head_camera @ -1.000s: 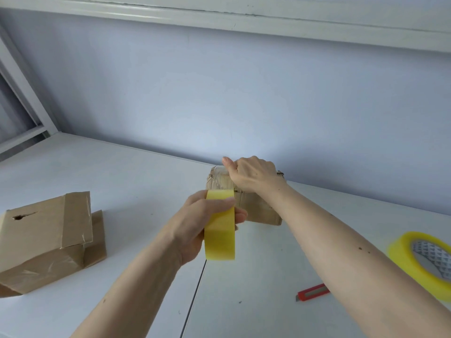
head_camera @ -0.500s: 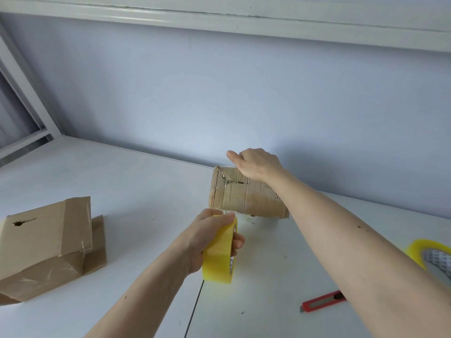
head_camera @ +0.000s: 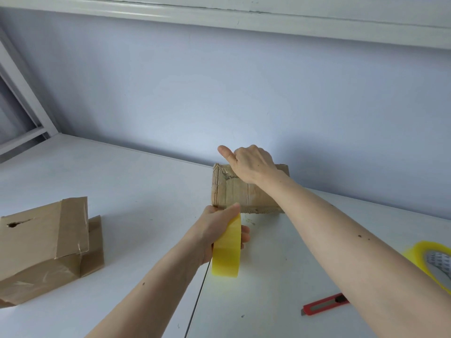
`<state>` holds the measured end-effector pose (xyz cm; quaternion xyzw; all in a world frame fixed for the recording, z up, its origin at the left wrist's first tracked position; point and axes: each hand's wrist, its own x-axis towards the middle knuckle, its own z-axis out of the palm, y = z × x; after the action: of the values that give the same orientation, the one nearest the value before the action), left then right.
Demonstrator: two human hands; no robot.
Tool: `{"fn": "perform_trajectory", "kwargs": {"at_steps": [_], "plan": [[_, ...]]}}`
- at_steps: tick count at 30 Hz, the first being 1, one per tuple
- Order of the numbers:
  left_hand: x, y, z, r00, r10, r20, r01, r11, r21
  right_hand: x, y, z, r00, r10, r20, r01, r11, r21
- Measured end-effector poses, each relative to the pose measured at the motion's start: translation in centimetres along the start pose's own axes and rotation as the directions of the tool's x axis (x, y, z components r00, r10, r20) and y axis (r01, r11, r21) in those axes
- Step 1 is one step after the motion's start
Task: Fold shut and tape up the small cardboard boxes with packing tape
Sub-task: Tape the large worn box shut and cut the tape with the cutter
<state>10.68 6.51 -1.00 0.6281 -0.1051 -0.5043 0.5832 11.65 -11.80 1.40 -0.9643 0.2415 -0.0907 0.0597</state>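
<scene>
Left hand (head_camera: 219, 230) around tape roll (head_camera: 226, 252)

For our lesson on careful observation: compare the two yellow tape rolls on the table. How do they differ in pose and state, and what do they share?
The held tape roll stands on edge, gripped by the left hand; the spare tape roll lies flat at the table's right edge, untouched. The held roll shows its outer band in full view; the spare roll shows its core opening and is cut off by the frame. Both are translucent yellow packing tape.

Bare table (head_camera: 146, 191) between left boxes (head_camera: 44, 245) and worn box (head_camera: 244, 193).
</scene>
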Motion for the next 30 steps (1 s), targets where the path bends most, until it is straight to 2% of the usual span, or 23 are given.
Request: {"fn": "perform_trajectory", "kwargs": {"at_steps": [3, 6, 11, 16, 19, 21, 23, 24, 27, 28, 30], "plan": [[0.6, 0.0, 0.1, 1.000, 0.014, -0.019, -0.014, 1.000, -0.004, -1.0, -0.6, 1.6, 0.999, -0.009, 0.040, 0.013, 0.994, -0.113], [1.1, -0.2, 0.4, 0.998, 0.030, -0.055, -0.032, 0.999, -0.027, -1.0, -1.1, 3.0, 1.000, 0.027, -0.009, -0.028, 0.980, -0.195], [1.4, -0.7, 1.3, 0.998, 0.039, -0.055, -0.042, 0.997, -0.058, -0.1, -0.3, 3.3, 0.995, 0.091, 0.039, -0.083, 0.983, -0.167], [1.6, -0.5, 1.1, 0.989, 0.085, -0.121, -0.102, 0.984, -0.143, 1.1, 0.1, 3.5, 0.974, 0.167, 0.152, -0.142, 0.976, -0.163], [1.5, 0.0, 1.0, 0.991, 0.083, -0.107, -0.103, 0.976, -0.191, 1.4, 0.0, 3.3, 0.970, 0.195, 0.142, -0.166, 0.966, -0.197], [1.5, 0.0, 1.1, 0.991, 0.067, -0.114, -0.089, 0.976, -0.200, 1.2, 0.0, 3.1, 0.981, 0.179, 0.072, -0.171, 0.980, -0.106], [1.4, 0.0, 1.3, 0.991, 0.064, -0.114, -0.084, 0.979, -0.184, 0.4, 0.2, 2.4, 0.983, 0.183, -0.028, -0.180, 0.979, 0.100], [1.4, 0.0, 1.4, 0.991, 0.068, -0.115, -0.088, 0.980, -0.180, -0.2, 0.6, 2.0, 0.981, 0.170, -0.097, -0.152, 0.974, 0.168], [1.3, 0.1, 1.5, 0.989, 0.087, -0.121, -0.107, 0.979, -0.172, -3.8, 2.1, 0.1, 0.958, 0.013, -0.288, 0.041, 0.983, 0.181], [1.4, 0.1, 1.5, 0.988, 0.094, -0.119, -0.112, 0.981, -0.157, -5.5, 2.7, -0.6, 0.966, -0.011, -0.260, 0.073, 0.970, 0.232], [1.4, 0.2, 1.4, 0.988, 0.110, -0.107, -0.123, 0.985, -0.122, -9.1, 4.0, -2.2, 0.999, -0.046, -0.017, 0.049, 0.947, 0.318]]}}
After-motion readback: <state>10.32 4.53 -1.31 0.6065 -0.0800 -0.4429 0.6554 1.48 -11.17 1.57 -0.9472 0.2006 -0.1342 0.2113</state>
